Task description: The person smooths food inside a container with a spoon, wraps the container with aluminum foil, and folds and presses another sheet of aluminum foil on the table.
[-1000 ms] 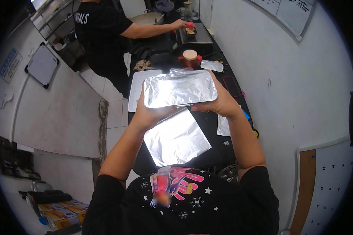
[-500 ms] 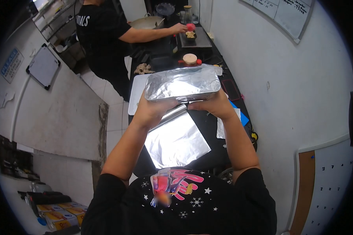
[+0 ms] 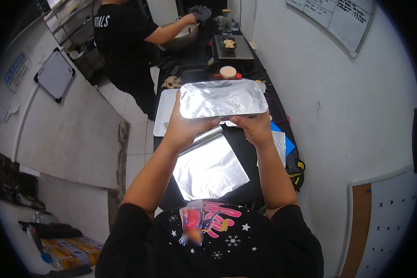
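Between my two hands, raised above the table, is a rectangular tray covered with foil (image 3: 223,98), its shiny top facing me. My left hand (image 3: 186,127) grips the tray's left end, thumb along the near lower edge. At the right end my right hand (image 3: 255,126) holds on the same way; most fingers of both hands are hidden behind or under it. Below, a sheet of aluminium foil (image 3: 211,169) lies flat on the black table, joined to a foil roll (image 3: 204,137) partly covered by my left hand.
A white tray (image 3: 162,116) stands at the table's left edge. Further back are a round-lidded jar (image 3: 228,72), a crumpled cloth (image 3: 172,82) and a scale (image 3: 236,50) bearing a small black food container (image 3: 229,43). A co-worker (image 3: 125,51) reaches over a large bowl (image 3: 183,41).
The foil-covered tray has shifted slightly right and tipped so more of its top faces me. The co-worker's hand has left the small container on the scale and moved to the bowl.
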Motion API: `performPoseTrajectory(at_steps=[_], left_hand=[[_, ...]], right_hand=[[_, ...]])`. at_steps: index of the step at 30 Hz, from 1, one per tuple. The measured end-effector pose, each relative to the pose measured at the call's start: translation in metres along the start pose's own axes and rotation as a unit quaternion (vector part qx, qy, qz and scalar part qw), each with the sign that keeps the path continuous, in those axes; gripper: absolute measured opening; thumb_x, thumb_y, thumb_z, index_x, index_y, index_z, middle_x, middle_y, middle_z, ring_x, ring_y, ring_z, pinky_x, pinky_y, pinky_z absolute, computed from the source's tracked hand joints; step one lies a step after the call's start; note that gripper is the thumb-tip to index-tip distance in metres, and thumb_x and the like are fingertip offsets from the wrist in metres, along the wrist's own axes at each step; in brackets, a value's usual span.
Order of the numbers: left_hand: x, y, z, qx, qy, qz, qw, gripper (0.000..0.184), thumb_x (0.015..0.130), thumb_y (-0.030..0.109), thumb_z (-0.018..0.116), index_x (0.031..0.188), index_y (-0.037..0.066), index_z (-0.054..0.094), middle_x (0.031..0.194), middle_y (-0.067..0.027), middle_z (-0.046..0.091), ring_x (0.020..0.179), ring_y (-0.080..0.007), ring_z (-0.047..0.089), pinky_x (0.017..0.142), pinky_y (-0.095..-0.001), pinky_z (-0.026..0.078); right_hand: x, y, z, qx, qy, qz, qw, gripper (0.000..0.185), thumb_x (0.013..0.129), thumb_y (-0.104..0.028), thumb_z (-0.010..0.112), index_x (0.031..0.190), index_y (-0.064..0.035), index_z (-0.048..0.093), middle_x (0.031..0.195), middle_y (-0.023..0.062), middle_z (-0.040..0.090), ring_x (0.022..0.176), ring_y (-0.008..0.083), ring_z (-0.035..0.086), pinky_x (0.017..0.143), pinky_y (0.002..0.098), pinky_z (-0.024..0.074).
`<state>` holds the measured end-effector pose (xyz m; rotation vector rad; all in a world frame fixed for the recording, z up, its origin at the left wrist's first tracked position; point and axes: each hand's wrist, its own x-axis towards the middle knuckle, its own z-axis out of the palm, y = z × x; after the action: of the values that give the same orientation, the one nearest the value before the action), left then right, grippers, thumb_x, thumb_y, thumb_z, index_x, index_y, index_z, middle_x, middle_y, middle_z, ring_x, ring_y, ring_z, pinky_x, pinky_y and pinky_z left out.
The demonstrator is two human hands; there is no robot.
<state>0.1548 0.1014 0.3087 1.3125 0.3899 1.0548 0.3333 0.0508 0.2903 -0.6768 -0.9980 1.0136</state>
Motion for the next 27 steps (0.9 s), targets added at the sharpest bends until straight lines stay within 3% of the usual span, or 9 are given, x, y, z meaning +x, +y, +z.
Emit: performPoseTrajectory(at_steps=[10, 16, 19, 22, 25, 27], left_hand=[[0.002, 0.001, 0.004, 0.022, 0.002, 0.018, 1.0, 0.076, 0.065, 0.0, 0.081, 0.123, 0.005, 0.032, 0.117, -0.0118, 0.051, 0.112, -0.0228, 0.055, 0.095, -0.0352, 0.047], [0.004, -0.01, 0.001, 0.004, 0.02, 0.005, 1.0, 0.075, 0.064, -0.005, 0.078, 0.123, 0.005, 0.033, 0.116, -0.0113, 0.051, 0.11, -0.0228, 0.055, 0.094, -0.035, 0.048], [0.004, -0.008, 0.003, -0.04, 0.032, -0.02, 0.999, 0.075, 0.064, -0.008, 0.077, 0.124, 0.005, 0.034, 0.115, -0.0114, 0.052, 0.109, -0.0226, 0.056, 0.093, -0.0344, 0.049], [0.005, -0.013, 0.003, -0.068, 0.027, -0.027, 0.997, 0.073, 0.064, -0.01, 0.075, 0.123, 0.005, 0.034, 0.115, -0.0119, 0.052, 0.109, -0.0222, 0.056, 0.092, -0.0339, 0.049], [0.004, -0.014, 0.01, -0.075, 0.03, -0.025, 0.996, 0.072, 0.065, -0.011, 0.074, 0.122, 0.004, 0.034, 0.115, -0.0125, 0.052, 0.108, -0.0217, 0.056, 0.092, -0.0327, 0.049], [0.004, -0.018, 0.017, -0.061, 0.047, -0.003, 0.997, 0.069, 0.066, -0.01, 0.073, 0.122, 0.003, 0.036, 0.114, -0.0121, 0.053, 0.107, -0.0215, 0.056, 0.091, -0.0326, 0.048]], right_hand=[[0.001, -0.002, 0.003, 0.021, -0.003, -0.029, 0.999, 0.083, 0.061, 0.006, 0.078, 0.131, 0.002, 0.034, 0.12, 0.0143, 0.053, 0.111, 0.0231, 0.056, 0.093, 0.0351, 0.0496], [-0.001, -0.008, 0.003, -0.08, 0.009, 0.04, 0.996, 0.086, 0.059, 0.002, 0.081, 0.132, 0.0002, 0.034, 0.122, 0.0123, 0.052, 0.111, 0.0211, 0.055, 0.094, 0.0337, 0.0464], [0.001, -0.003, -0.006, -0.042, -0.062, -0.029, 0.997, 0.094, 0.058, -0.003, 0.085, 0.135, 0.0002, 0.032, 0.125, 0.0106, 0.049, 0.117, 0.0215, 0.05, 0.099, 0.0362, 0.0413], [0.002, 0.007, -0.007, 0.105, -0.101, -0.068, 0.987, 0.09, 0.068, -0.024, 0.083, 0.138, -0.003, 0.03, 0.13, 0.0097, 0.047, 0.123, 0.0227, 0.044, 0.104, 0.0376, 0.0348], [0.002, 0.015, 0.008, 0.231, -0.042, -0.096, 0.967, 0.079, 0.082, -0.05, 0.064, 0.14, -0.0079, 0.03, 0.132, 0.0081, 0.046, 0.124, 0.0229, 0.044, 0.105, 0.0373, 0.0332], [0.004, 0.026, 0.016, 0.251, 0.005, -0.097, 0.963, 0.072, 0.088, -0.058, 0.045, 0.14, -0.0103, 0.031, 0.134, 0.0078, 0.045, 0.124, 0.0228, 0.044, 0.105, 0.0374, 0.0329]])
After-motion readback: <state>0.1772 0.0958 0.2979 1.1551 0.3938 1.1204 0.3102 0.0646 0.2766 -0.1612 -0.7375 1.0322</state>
